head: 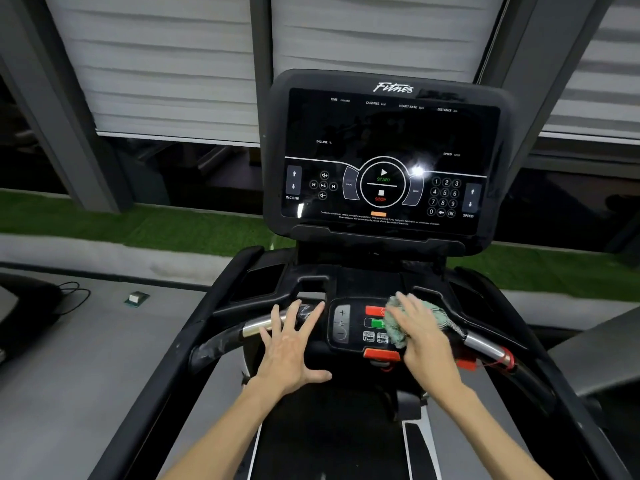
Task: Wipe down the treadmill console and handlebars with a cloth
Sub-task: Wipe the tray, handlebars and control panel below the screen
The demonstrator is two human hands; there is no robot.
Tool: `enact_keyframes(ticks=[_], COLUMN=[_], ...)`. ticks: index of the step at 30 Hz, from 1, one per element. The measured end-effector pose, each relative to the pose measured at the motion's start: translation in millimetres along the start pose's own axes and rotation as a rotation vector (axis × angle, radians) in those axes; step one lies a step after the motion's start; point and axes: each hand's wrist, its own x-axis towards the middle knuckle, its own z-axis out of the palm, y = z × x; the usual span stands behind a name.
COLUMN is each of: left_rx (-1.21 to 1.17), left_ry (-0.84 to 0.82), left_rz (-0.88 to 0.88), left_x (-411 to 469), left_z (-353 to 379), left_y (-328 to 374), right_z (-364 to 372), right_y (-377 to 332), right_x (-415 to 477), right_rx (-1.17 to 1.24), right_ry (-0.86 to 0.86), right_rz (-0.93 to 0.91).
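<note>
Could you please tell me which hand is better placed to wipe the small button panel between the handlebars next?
Right. The right hand presses the cloth flat against the button panel on its right side; the left hand is bare, spread over the left handlebar.

screen (384, 157) stands up behind the button panel (360, 325) | cloth (403, 322) lies on the right part of the panel, under the right hand (420, 332) | left hand (291, 344) is left of the panel, fingers on the left handlebar (256, 327) | right handlebar (485, 346) is right of the cloth
</note>
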Motion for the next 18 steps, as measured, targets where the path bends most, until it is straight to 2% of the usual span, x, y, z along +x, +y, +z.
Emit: enact_keyframes(ticks=[5,8,14,18], left_rx=[-0.014,0.003,0.005,-0.011], left_ry=[-0.006,-0.021,-0.016,-0.007], left_rz=[0.003,-0.005,0.0,-0.003], left_x=[0,0,2,1], left_z=[0,-1,0,1], left_y=[-1,-1,-2,-2], right_z=[33,41,48,37], right_y=[-57,-72,-59,-63], right_x=[28,28,-24,-5], right_rx=[-0.014,0.001,0.003,-0.024], right_ry=[-0.142,-0.147,-0.241,-0.241], right_rz=[-0.281,-0.307,-0.431,-0.445])
